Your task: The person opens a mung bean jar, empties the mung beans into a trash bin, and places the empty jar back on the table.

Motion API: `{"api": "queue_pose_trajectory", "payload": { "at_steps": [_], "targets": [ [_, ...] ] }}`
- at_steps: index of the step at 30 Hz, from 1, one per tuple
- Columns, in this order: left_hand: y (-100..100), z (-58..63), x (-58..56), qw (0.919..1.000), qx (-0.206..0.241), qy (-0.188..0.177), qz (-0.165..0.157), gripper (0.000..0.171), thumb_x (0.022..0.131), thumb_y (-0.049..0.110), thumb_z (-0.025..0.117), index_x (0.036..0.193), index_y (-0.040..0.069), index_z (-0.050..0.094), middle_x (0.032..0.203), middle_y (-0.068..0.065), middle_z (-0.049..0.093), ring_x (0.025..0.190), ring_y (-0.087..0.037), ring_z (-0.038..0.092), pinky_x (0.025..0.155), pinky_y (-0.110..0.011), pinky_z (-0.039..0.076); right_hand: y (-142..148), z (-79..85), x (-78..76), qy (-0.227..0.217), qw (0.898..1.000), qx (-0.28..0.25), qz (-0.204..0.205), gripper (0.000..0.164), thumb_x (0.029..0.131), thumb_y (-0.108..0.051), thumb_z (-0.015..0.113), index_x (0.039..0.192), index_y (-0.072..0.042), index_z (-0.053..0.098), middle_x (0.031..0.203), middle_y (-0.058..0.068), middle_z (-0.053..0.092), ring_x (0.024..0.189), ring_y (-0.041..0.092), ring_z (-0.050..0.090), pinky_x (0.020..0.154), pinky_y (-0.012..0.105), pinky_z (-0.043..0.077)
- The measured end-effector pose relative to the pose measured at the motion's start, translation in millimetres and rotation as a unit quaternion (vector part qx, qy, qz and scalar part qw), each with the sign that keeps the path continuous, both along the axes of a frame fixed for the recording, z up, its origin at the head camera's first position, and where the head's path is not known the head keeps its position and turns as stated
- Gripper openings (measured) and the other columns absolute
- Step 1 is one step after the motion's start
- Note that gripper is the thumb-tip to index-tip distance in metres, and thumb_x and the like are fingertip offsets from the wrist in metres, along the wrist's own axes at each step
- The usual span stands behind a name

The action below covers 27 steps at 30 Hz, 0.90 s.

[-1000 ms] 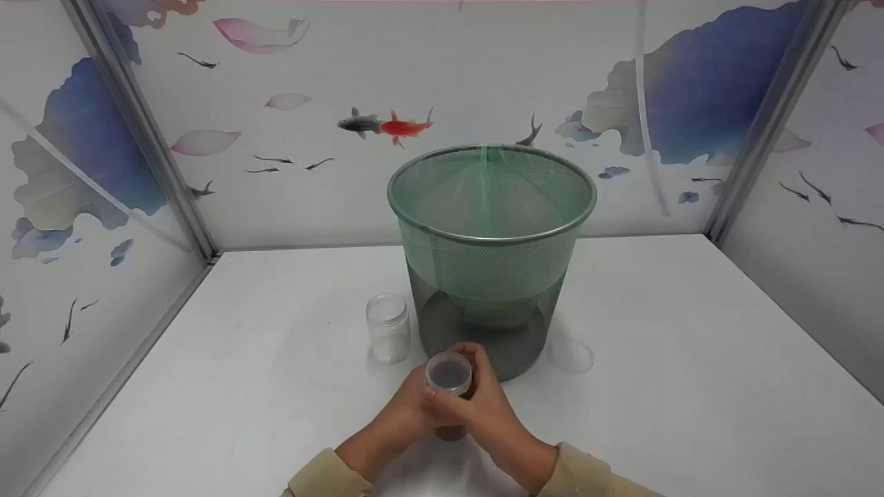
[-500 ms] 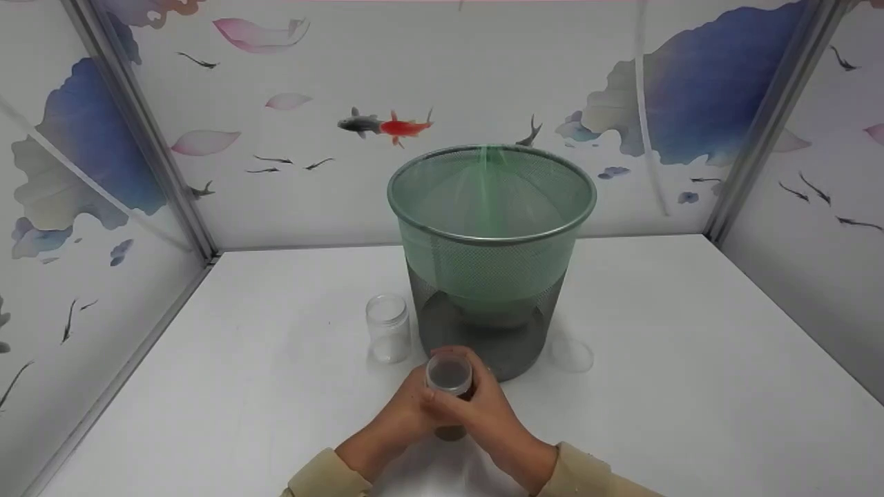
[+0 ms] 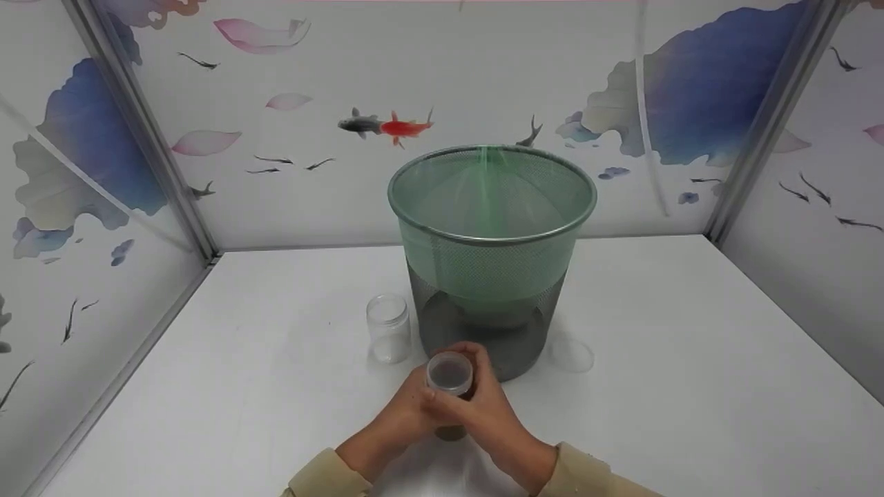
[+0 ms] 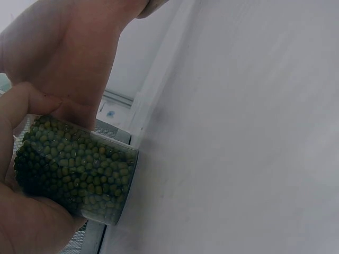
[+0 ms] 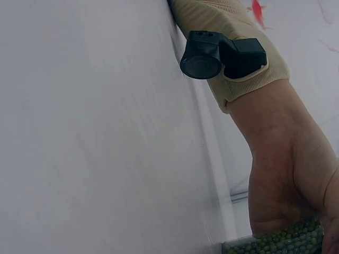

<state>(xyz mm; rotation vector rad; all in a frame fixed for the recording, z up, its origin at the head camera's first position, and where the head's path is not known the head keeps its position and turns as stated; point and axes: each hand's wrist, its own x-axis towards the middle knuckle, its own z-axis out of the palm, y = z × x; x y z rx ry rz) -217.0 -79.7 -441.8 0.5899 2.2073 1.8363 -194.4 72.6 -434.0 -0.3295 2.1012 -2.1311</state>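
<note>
Both hands are around a clear jar point(image 3: 449, 376) in front of the wire basket. Green mung beans point(image 4: 79, 164) fill much of it, as the left wrist view shows. The jar stands upright in the head view, with a pale see-through round top facing up. My left hand point(image 3: 409, 408) grips its left side, low down. My right hand point(image 3: 494, 407) holds it from the right near the top, thumb in front and fingers curled behind. The hands overlap and hide much of the jar. Only a corner of the beans shows in the right wrist view.
Behind the hands stands a grey mesh wastebasket point(image 3: 514, 355) with a green liner point(image 3: 442, 269). An open clear jar point(image 3: 388, 331) stands to its left. On its right lies a clear round lid point(image 3: 572, 355). Printed walls border the white table point(image 3: 276, 400).
The fingers of my right hand shift leftward behind the jar's top, then back to the right. The jar and my left hand stay in place.
</note>
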Motion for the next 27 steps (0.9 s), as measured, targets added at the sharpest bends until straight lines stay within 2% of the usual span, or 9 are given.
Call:
{"api": "queue_pose_trajectory", "payload": {
  "at_steps": [9, 16, 20, 27],
  "targets": [
    [0.2, 0.0, 0.2, 1.0, 0.001, -0.006, 0.007, 0.075, 0.086, 0.009, 0.088, 0.153, 0.007, 0.054, 0.139, -0.004, 0.065, 0.124, -0.016, 0.059, 0.11, -0.036, 0.046, 0.2, 0.4, 0.3, 0.0, 1.0, -0.002, -0.001, 0.078, 0.091, -0.035, 0.084, 0.147, -0.009, 0.037, 0.148, 0.01, 0.052, 0.132, 0.023, 0.053, 0.111, 0.043, 0.042],
    [0.7, -0.3, 0.4, 0.9999, 0.009, 0.012, -0.002, 0.071, 0.082, 0.003, 0.088, 0.145, 0.0, 0.057, 0.131, -0.006, 0.068, 0.115, -0.015, 0.06, 0.103, -0.032, 0.049, 0.1, 0.3, 0.0, 0.008, 1.0, -0.002, -0.004, 0.077, 0.089, -0.032, 0.086, 0.144, -0.007, 0.039, 0.15, 0.01, 0.052, 0.133, 0.024, 0.052, 0.111, 0.043, 0.042],
    [0.4, -0.9, 0.6, 0.9999, 0.012, 0.007, 0.003, 0.071, 0.082, 0.003, 0.088, 0.146, 0.0, 0.056, 0.132, -0.006, 0.067, 0.116, -0.015, 0.06, 0.103, -0.032, 0.048, -0.1, 0.6, 0.0, 0.006, 1.0, 0.002, -0.005, 0.076, 0.089, -0.034, 0.085, 0.145, -0.007, 0.041, 0.148, 0.01, 0.053, 0.131, 0.023, 0.053, 0.109, 0.042, 0.043],
    [-1.0, -2.2, 0.8, 1.0, 0.009, -0.001, 0.001, 0.062, 0.085, 0.008, 0.088, 0.14, 0.002, 0.06, 0.129, -0.005, 0.068, 0.114, -0.015, 0.061, 0.103, -0.034, 0.049, 0.9, 0.6, 0.3, 0.005, 1.0, 0.007, 0.008, 0.07, 0.091, -0.034, 0.085, 0.148, -0.011, 0.051, 0.146, 0.009, 0.055, 0.131, 0.023, 0.055, 0.108, 0.042, 0.045]
  ]
}}
